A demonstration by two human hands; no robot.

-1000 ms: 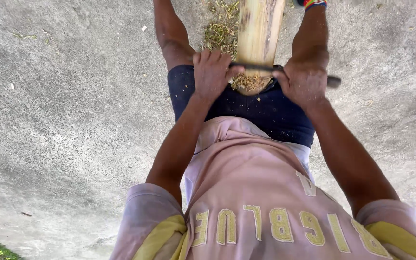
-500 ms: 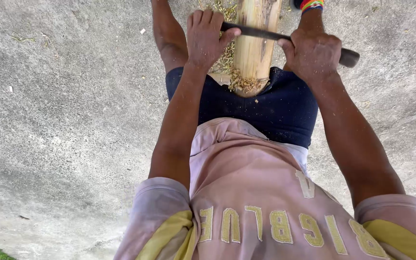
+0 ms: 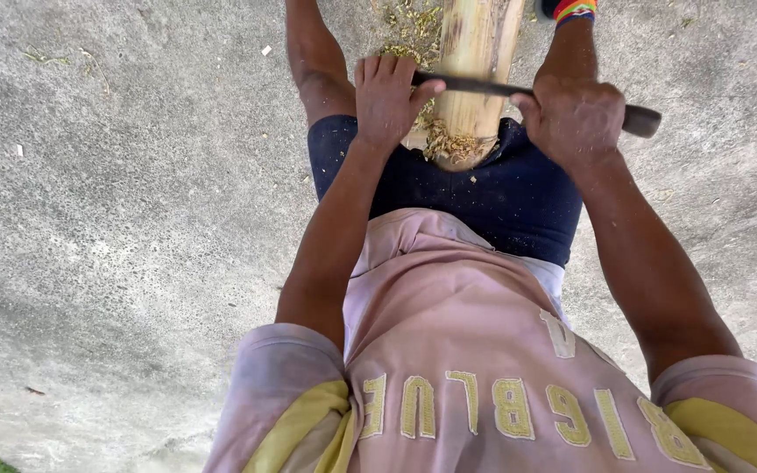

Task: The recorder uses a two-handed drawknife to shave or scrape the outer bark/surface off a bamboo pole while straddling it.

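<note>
Gripping a dark blade (image 3: 492,86) at both ends, the person draws it across a pale bamboo pole (image 3: 477,61) in the head view. The left hand (image 3: 389,98) curls over the blade's bare end on the pole's left, fingers wrapped down. The right hand (image 3: 571,118) is clenched around the handle on the pole's right, its dark butt sticking out past the fist. The pole's cut end rests against dark blue shorts (image 3: 484,188), with shavings (image 3: 449,140) clinging there and scattered on the concrete floor (image 3: 116,193).
</note>
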